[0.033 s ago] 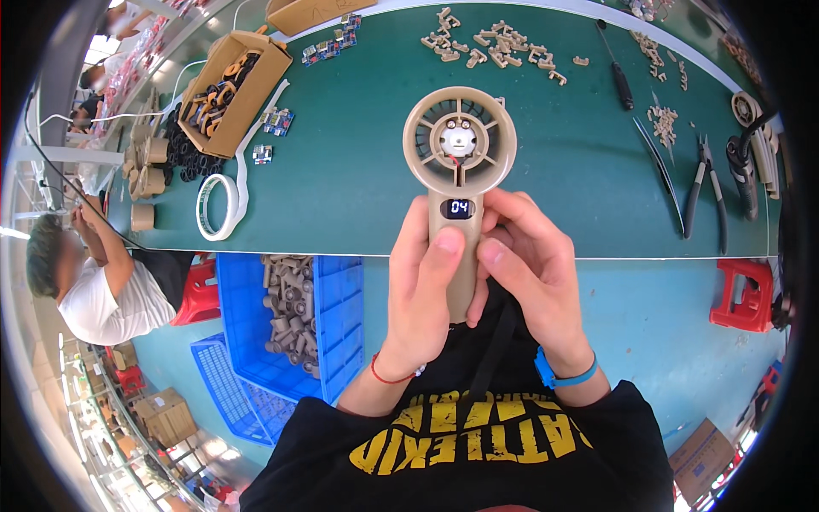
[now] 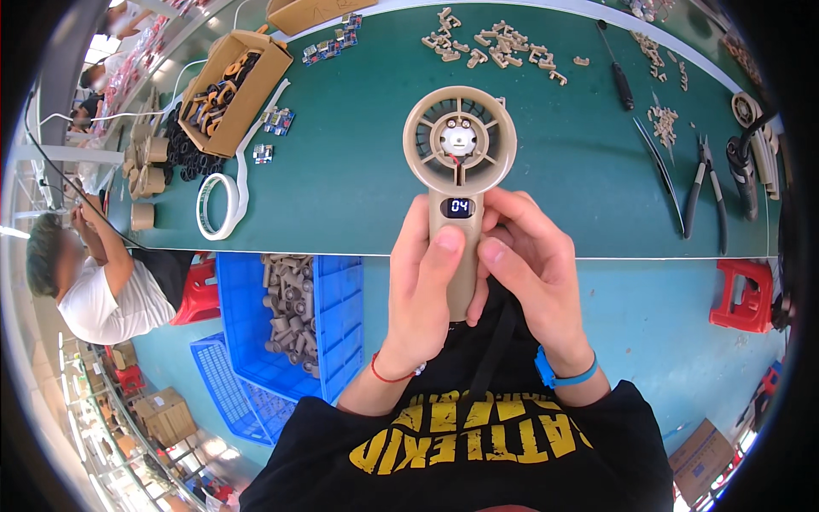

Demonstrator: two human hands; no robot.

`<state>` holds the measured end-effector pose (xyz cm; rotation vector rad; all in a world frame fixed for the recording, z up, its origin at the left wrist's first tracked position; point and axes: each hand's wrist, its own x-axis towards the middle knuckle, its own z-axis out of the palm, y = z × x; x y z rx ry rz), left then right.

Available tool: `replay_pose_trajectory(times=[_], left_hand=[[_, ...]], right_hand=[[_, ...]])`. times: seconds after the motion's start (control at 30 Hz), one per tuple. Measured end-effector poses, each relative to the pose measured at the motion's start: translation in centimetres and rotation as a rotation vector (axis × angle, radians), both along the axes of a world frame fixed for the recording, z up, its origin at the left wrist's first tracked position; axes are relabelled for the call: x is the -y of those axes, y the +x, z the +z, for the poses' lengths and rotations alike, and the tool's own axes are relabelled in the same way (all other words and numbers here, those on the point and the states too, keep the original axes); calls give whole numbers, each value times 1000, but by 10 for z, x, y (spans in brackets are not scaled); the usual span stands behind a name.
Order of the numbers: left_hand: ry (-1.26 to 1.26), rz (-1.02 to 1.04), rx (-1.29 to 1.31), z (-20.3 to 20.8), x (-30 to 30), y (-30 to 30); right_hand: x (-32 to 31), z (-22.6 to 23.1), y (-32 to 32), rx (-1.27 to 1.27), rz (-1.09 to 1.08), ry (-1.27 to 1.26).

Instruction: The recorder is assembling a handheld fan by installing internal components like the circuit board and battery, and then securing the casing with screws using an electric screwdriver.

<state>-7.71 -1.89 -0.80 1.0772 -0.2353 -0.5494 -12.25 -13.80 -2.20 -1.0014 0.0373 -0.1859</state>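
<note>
A beige handheld fan is held upright over the front edge of the table, its round head away from me. White digits glow on the small dark display below the head. Through the open grille ring a white motor hub and a red wire show. My left hand is wrapped round the handle, thumb lying on its front just under the display. My right hand grips the handle's right side with bent fingers, its thumb close to the handle's edge. The fan's back is hidden.
On the green table are a parts carton, white tape roll, small circuit boards, beige clips, screwdriver, tweezers and pliers. Below stands a blue crate. A co-worker sits left.
</note>
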Motion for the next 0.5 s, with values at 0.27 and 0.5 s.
replay_pose_trajectory(times=[0.27, 0.5], left_hand=[[41, -53, 16, 4, -5, -5], [311, -100, 283, 6, -15, -9]], right_hand=[[0, 2, -2, -10, 1, 52], [2, 5, 2, -25, 7, -67]])
